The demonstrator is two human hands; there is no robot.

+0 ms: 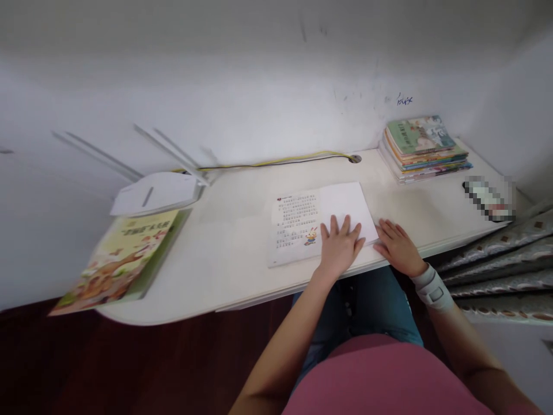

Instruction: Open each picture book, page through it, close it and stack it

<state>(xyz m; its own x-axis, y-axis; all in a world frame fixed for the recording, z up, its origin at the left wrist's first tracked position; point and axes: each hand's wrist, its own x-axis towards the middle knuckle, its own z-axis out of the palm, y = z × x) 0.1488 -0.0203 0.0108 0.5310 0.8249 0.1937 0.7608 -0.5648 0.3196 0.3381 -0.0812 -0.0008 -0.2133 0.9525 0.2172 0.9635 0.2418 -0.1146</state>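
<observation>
The left hand [340, 245] lies flat and open on a white paper page with printed words [298, 222] — the right hand [397, 248] rests open just beside that page, holding nothing.

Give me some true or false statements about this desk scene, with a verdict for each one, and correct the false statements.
The left hand rests on a printed sheet: true.
A stack of picture books lies at the right end of the desk: true.
The right hand rests on that stack: false, it lies on the desk beside the sheet.
A wrist brace is on the right wrist: true.
A white router sits at the right end: false, it sits at the left end, next to a picture book.
</observation>
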